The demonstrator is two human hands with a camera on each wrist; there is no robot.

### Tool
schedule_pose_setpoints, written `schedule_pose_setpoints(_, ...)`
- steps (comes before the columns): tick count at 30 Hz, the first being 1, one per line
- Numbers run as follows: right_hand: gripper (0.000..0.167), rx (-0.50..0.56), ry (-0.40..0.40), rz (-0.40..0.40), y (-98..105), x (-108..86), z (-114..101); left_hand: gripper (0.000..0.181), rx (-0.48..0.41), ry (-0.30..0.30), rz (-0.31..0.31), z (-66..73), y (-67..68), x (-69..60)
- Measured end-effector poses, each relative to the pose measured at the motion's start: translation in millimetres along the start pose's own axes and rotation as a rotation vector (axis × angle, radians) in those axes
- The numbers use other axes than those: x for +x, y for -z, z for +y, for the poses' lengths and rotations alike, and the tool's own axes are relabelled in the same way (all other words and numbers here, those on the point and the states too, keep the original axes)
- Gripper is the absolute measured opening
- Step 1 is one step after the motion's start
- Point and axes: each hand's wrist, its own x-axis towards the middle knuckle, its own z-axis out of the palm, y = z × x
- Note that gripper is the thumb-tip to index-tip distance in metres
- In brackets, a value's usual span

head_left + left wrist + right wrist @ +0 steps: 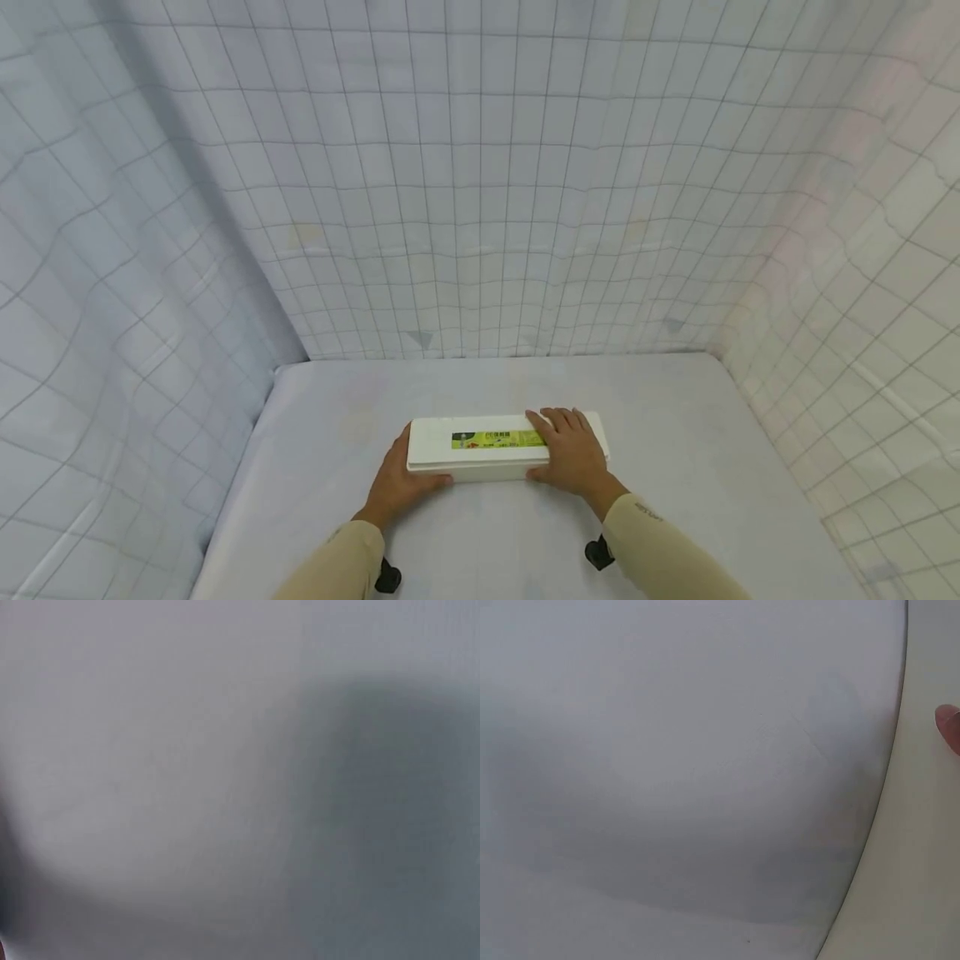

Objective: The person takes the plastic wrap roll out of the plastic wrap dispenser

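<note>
A long white cling film box (435,437) with a green and yellow label lies crosswise on the white table in the head view. My left hand (397,479) grips its left end, the thumb along the front side and the other fingers mostly hidden behind that end. Over the right part, my right hand (573,450) holds the box with fingers spread across the top and the thumb at the front. In the right wrist view, a thumb tip (949,727) touches the box's pale side (907,847). The left wrist view is blurred, mostly pale surface and shadow.
The white-covered table (480,533) reaches back to a hanging white cloth (480,208) with a dark grid pattern. Similar cloth hangs at the left (112,333) and right (862,333). Small black wrist devices (598,552) show below both wrists.
</note>
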Motion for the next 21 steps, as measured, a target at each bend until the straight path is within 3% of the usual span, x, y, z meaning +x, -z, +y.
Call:
schedule_pose_setpoints(8,0.104,-0.026,-0.024,-0.025,4,2.1,-4,0.112,0.084,-0.055,0.184,-7.3,-19.6,-3.0)
schedule_pose_setpoints(11,0.099,0.004,-0.047,-0.055,8,5.3,-8,0.111,0.132,-0.071,0.225,-7.7,-21.8,-3.3)
schedule_pose_setpoints(16,0.092,0.071,-0.084,-0.110,12,12.3,-18,0.115,0.170,-0.040,0.216,-7.9,-23.0,-5.6)
schedule_pose_setpoints(21,0.090,0.035,-0.097,-0.160,13,15.4,-22,0.119,0.182,-0.007,0.205,-7.6,-25.5,-7.3)
